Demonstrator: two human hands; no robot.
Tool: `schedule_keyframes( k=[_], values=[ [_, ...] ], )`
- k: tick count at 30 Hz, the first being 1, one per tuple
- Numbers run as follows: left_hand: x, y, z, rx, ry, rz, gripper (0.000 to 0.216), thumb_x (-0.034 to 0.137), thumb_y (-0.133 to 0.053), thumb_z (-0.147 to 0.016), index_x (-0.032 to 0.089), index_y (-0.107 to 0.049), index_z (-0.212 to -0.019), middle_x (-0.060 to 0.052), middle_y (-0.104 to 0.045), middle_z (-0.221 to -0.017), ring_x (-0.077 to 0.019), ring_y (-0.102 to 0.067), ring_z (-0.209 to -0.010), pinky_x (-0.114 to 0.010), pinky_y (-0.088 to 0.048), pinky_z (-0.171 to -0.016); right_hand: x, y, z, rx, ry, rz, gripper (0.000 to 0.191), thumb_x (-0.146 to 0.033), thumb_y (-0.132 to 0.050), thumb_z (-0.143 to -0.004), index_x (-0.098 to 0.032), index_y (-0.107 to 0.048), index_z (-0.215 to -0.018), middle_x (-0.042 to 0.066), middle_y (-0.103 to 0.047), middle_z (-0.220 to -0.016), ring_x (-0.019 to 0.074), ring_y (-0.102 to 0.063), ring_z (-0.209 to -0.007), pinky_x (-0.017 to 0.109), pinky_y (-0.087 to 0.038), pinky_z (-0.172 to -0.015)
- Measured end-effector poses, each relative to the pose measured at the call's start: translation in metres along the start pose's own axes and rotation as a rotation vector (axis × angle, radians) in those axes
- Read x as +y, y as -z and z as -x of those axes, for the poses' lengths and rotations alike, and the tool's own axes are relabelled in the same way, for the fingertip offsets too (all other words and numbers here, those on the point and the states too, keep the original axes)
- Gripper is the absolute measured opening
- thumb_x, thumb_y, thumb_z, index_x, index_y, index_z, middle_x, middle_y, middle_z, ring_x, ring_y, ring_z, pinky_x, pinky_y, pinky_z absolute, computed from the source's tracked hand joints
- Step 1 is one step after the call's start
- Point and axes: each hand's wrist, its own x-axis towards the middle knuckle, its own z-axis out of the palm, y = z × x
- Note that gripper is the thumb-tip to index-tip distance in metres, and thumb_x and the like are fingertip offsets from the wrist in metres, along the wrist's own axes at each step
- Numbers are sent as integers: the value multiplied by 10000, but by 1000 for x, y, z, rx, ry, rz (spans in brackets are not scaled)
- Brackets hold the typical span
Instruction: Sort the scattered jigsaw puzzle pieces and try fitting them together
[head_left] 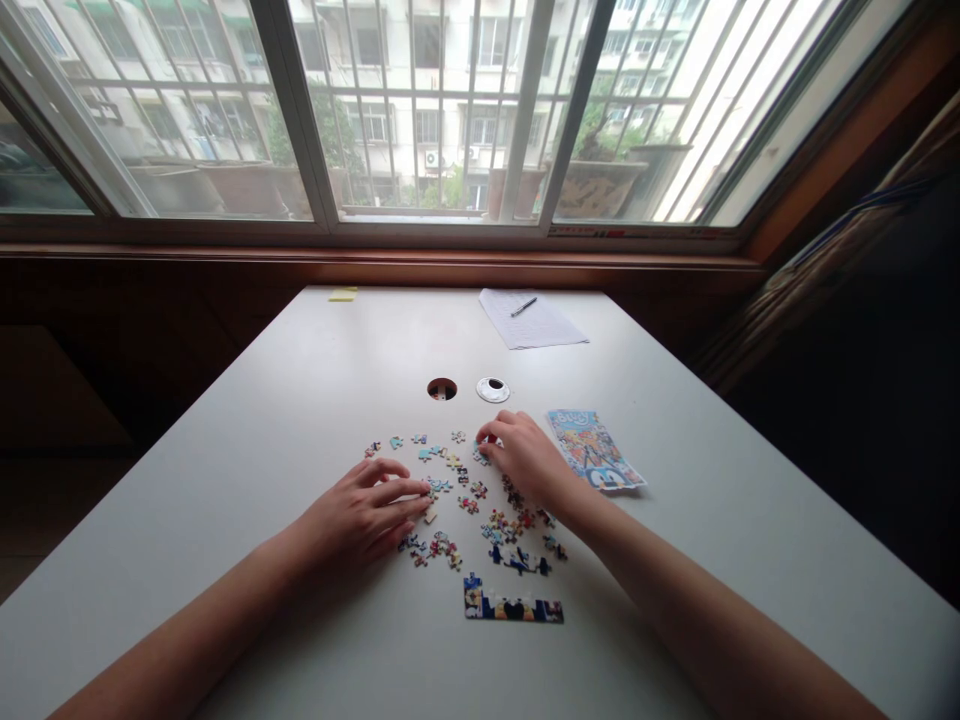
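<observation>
Loose jigsaw puzzle pieces (477, 490) lie scattered over a white table. My left hand (375, 505) rests at the left side of them, fingers stretched out and apart, its fingertips at some light blue pieces (441, 485). At the far right of the scatter, my right hand (521, 450) is curled, with thumb and index finger down at a light blue puzzle piece (480, 456). Its palm and wrist partly hide darker pieces beneath. Nearer to me lie a joined puzzle strip (514, 606) with a raised left corner and a smaller joined dark blue section (519, 560).
Right of my right hand lies a colourful picture sheet (596, 450). Beyond the pieces are a round cable hole (442, 389) and its loose cover (493, 389). Papers (532, 325) with a pen (523, 307) and a yellow sticky note (343, 294) lie near the far edge, below the window.
</observation>
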Motion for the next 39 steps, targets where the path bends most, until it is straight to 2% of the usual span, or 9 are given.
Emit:
schedule_keyframes(
  k=[14, 21, 28, 39],
  values=[
    [3, 0, -2, 17, -3, 24, 407, 228, -579, -958, 297, -568, -1359, -1, -641, -1343, -242, -550, -1156, -430, -485, -1011, 10, -10, 3, -33, 1, 27, 87, -199, -621, -917, -219, -665, -990, 91, -616, -1023, 256, -520, -996, 366, -442, -842],
    [2, -1, -1, 6, -9, 26, 418, 218, -575, -957, 293, -560, -1368, -1, -628, -1361, -243, -549, -1157, -426, -488, -1009, 3, 0, 5, -31, 20, 55, 124, -192, -636, -916, -221, -674, -1031, 96, -622, -1069, 268, -513, -1016, 388, -442, -870],
    [-1, -3, 0, 12, -12, 11, 410, 218, -573, -961, 288, -561, -1364, 1, -633, -1355, -241, -551, -1155, -425, -488, -1012, -1, 7, 5, -36, 30, 68, 87, -190, -650, -911, -221, -710, -966, 90, -624, -1032, 260, -526, -984, 390, -449, -856],
    [-5, -2, 2, 38, -8, 14, 375, 210, -579, -957, 276, -589, -1326, -4, -651, -1323, -224, -547, -1153, -410, -489, -1011, 1, 6, 6, -82, 19, 8, 111, -153, -625, -908, -179, -648, -1013, 109, -615, -1078, 268, -508, -1030, 398, -435, -905]
  ],
)
